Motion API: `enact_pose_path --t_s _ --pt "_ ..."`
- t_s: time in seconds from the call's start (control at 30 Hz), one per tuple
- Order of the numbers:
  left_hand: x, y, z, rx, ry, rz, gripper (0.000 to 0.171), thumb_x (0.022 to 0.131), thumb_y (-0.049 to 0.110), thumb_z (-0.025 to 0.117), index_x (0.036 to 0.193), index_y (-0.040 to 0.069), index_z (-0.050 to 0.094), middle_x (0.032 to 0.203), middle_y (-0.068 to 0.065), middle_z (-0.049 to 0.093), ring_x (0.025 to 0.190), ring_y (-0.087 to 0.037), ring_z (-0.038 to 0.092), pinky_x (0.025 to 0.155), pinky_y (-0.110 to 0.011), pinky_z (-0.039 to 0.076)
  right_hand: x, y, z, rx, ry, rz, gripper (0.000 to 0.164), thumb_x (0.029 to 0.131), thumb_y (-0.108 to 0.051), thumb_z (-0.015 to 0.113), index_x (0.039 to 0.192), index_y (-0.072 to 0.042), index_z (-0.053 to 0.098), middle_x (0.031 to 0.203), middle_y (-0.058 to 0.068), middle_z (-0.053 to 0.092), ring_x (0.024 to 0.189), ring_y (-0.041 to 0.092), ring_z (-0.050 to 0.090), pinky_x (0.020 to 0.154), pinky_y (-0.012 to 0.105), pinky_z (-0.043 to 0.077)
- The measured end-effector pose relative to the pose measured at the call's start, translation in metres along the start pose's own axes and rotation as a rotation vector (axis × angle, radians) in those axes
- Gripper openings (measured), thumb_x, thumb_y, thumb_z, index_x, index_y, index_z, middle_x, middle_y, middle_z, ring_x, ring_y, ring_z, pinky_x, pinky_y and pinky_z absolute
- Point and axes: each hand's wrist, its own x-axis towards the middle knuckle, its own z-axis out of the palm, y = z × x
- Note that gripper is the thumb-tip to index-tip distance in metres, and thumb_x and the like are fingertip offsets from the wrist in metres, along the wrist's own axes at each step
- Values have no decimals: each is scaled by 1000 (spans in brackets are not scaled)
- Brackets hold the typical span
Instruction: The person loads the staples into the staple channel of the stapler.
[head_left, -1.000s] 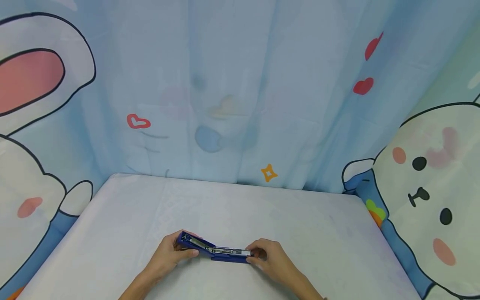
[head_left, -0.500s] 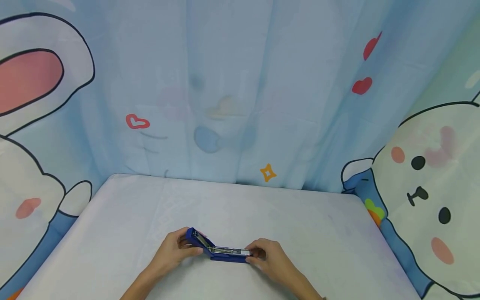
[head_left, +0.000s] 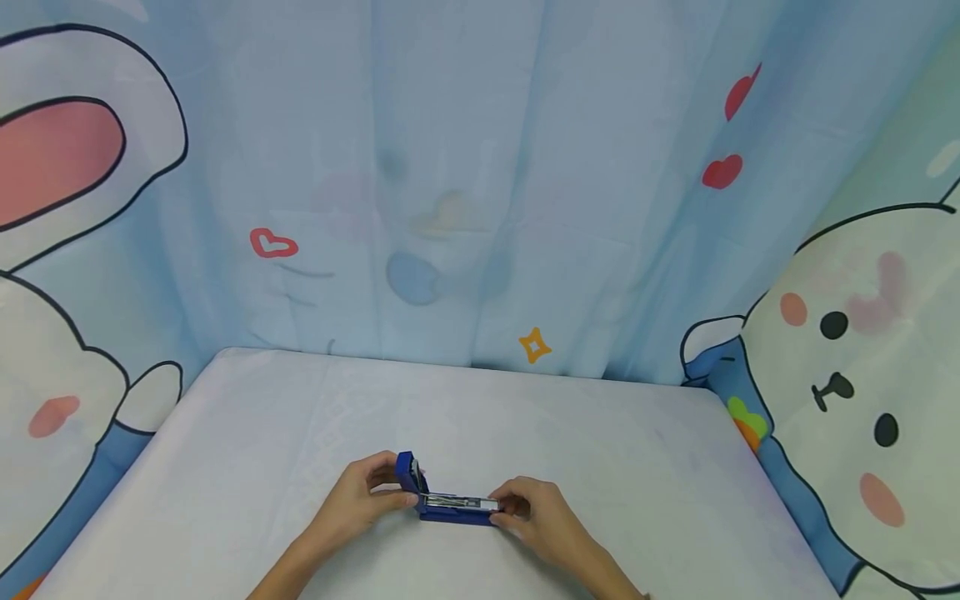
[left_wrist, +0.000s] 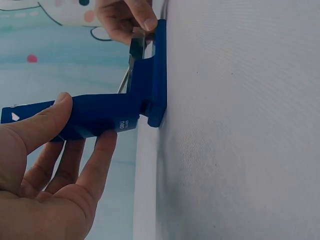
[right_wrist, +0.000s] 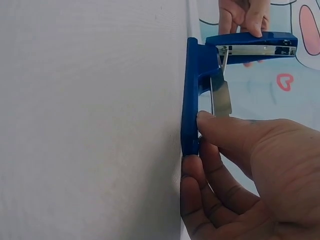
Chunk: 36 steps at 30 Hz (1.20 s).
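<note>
A blue stapler [head_left: 457, 515] is held opened up near the front of the white table, its base along the tabletop. The top cover [left_wrist: 95, 115] stands about upright from the hinge, and a metal staple magazine [right_wrist: 220, 95] shows over the base. My left hand [head_left: 360, 500] grips the cover between thumb and fingers. With thumb and fingertips, my right hand [head_left: 540, 517] pinches the free end of the base. In the right wrist view the inner metal strip of the cover faces the right hand.
The white-covered table [head_left: 450, 417] reaches back to a light blue curtain [head_left: 450, 167] with hearts and a star printed on it. Large cartoon animals [head_left: 847, 392] are printed on the cloth at both sides.
My left hand has swung the stapler's cover up and slightly rightward, from a low slant to about upright. The right hand and the base have stayed in place.
</note>
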Motion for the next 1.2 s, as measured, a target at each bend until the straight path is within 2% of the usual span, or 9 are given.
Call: enact_pose_path --t_s 0.17,0.43,0.8,1.0,1.2 --pt "2 3 2 17 -1 -11 30 90 13 83 115 3 70 116 -13 76 110 -14 70 104 -35 58 0 -1 -1 4 -3 7 17 87 -10 86 102 -11 78 90 -5 72 77 -4 58 69 19 55" --pt "5 8 5 28 -8 -29 33 92 16 83 121 6 70 120 -12 76 117 -26 71 98 -24 57 0 -2 -3 6 -4 -3 17 87 -10 86 102 -10 78 90 -4 73 76 -4 57 68 19 55" --pt "7 10 7 56 -8 -22 33 91 16 84 122 11 72 118 -7 77 115 -24 72 93 -21 57 0 -1 -2 20 -1 -18 16 87 -9 86 102 -10 78 91 -3 74 76 -5 58 68 19 55" --pt "7 12 10 38 -16 -29 34 91 13 84 122 10 72 120 -10 75 116 -26 72 95 -25 60 -1 -2 -1 24 -6 -1 17 87 -9 86 101 -11 78 90 -4 73 76 -4 59 69 19 55" --pt "8 13 13 52 -11 -39 35 91 14 84 123 8 73 119 -10 75 116 -28 73 93 -25 62 -1 -4 -1 20 -14 32 16 87 -10 86 101 -13 78 88 -6 72 76 -2 57 68 19 53"
